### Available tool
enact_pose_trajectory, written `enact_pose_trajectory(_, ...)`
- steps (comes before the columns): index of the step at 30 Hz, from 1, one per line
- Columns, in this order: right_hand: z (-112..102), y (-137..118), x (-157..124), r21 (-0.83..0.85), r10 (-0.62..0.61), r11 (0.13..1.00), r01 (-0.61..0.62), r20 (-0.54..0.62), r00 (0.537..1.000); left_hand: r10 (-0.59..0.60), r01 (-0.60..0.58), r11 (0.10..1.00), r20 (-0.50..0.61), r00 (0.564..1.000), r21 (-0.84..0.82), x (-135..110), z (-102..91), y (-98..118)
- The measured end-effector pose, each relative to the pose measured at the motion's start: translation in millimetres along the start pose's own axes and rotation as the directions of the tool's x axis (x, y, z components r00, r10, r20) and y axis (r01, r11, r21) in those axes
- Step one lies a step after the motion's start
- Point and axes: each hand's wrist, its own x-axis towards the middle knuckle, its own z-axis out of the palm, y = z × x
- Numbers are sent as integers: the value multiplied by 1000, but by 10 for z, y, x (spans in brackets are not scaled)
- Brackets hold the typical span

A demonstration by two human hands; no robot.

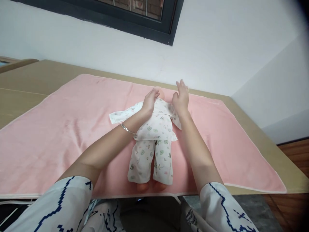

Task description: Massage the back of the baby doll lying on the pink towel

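A baby doll (153, 129) lies on its back, or front, I cannot tell which, with its feet toward me. It is dressed in a white printed long-sleeved top (159, 124) and matching trousers (141, 161). My left hand (150, 102), fingers stretched out, is at the doll's shoulder and partly hides its head (160, 93). Whether that hand touches the cloth I cannot tell. My right hand (181, 98) is raised beside the doll's other shoulder, fingers apart and slightly blurred, holding nothing. One sleeve (123, 115) stretches out to the left; the other bends downward near my right wrist.
Under the doll a pink blanket (60, 138) with pale edging covers much of the wooden table (263, 151). A white wall (207, 48) with a dark-framed window (166, 29) rises behind it. The table's front edge runs close to my lap.
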Motion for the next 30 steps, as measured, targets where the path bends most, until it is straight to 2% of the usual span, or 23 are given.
enact_pose_trajectory(2, -50, 145, 168, -47, 55, 997, -58, -59, 997, -52, 53, 999, 129, 990, -4, 157, 132, 45)
enact_pose_trajectory(4, -56, 278, 265, -97, 77, 992, -81, -50, 996, -68, 59, 997, 225, 972, 45, 354, 284, 76)
enact_pose_trajectory(8, -22, 480, 293, -156, 68, 986, -57, 69, 995, -26, -4, 994, 278, 960, 109, 748, 599, 85)
enact_pose_trajectory(11, -29, 579, 279, -122, 38, 992, -27, 84, 996, -20, 14, 1000, 339, 940, 19, 917, 762, 41)
enact_pose_trajectory(13, -43, 622, 287, -93, 45, 995, -37, 82, 996, -29, 47, 998, 370, 929, -39, 940, 799, 2)
enact_pose_trajectory(17, -44, 653, 323, -59, 85, 995, -81, 79, 993, -70, 81, 997, 381, 922, -14, 797, 689, -15)
enact_pose_trajectory(20, -28, 612, 335, -35, 123, 992, -120, 88, 988, -93, 97, 995, 367, 926, 9, 579, 525, 79)
enact_pose_trajectory(23, -35, 476, 302, -1, 189, 982, -189, 68, 980, -120, 161, 983, 372, 921, -83, 330, 392, 208)
enact_pose_trajectory(25, -65, 310, 236, 50, 213, 976, -214, 22, 977, -127, 207, 963, 387, 913, -172, 178, 336, 261)
enact_pose_trajectory(27, -114, 71, 132, 121, 182, 976, -181, 8, 983, -109, 197, 959, 373, 921, -205, 42, 295, 277)
enact_pose_trajectory(30, -225, -408, -75, 174, 77, 981, -89, 72, 994, -20, 49, 994, 276, 961, -97, -160, 220, 294)
